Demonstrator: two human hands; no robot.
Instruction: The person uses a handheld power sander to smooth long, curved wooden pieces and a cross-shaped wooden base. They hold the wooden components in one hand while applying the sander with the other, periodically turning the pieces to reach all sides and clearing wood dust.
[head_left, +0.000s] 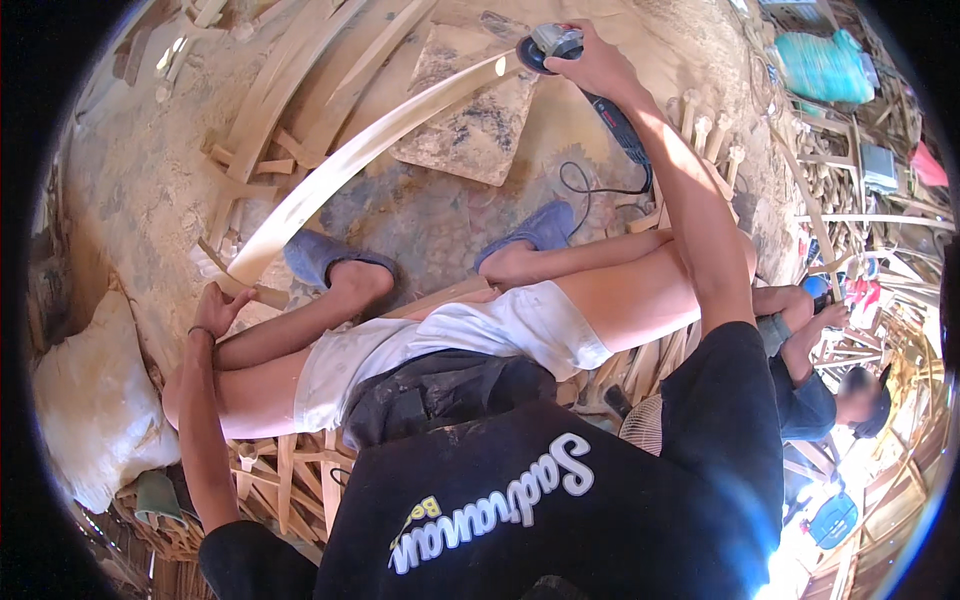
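A long, pale, curved piece of wood (370, 148) slants up across the space between my feet. My left hand (217, 309) grips its lower end at the left, where a short crosspiece joins it; some of the fingers are hidden. At the far end, my right hand (603, 70) is closed around the head of an angle grinder (618, 128). The grinder's round disc (533, 55) meets the tip of the wood, or lies very close to it. A dark cord (585, 187) loops down from the grinder's rear.
A dusty flat board (470, 120) lies on the ground beneath the wood. Curved wooden parts (290, 90) are strewn at the upper left. A pale sack (105, 390) sits at my left. To the right, another person (810, 395) sits among piled wooden pieces (850, 190).
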